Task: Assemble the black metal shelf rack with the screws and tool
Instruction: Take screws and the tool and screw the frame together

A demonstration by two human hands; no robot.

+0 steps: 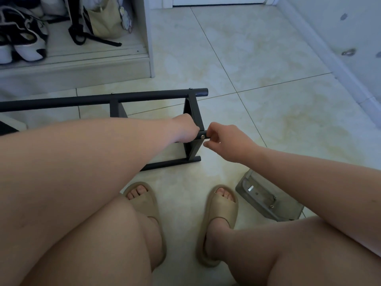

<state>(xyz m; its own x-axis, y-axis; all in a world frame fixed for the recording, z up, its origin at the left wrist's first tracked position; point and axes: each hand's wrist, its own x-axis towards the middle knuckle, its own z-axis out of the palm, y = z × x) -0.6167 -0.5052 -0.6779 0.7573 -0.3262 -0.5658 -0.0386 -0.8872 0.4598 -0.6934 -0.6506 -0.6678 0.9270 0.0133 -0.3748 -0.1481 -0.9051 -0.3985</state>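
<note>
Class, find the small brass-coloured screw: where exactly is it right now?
In the head view, just right of centre, the screw sits on the end of the rack's middle tube, between the left hand gripping it and the right hand.

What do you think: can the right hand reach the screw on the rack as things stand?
Probably yes: the right hand sits beside the screw, nearly touching it, and the left hand grips the rack from the other side, leaving the way free.

Pale floor tiles [257, 58] spread before me. A white wall [350, 23] runs along my right. A low shelf [82, 66] holding shoes [26, 46] stands ahead, left.
</note>
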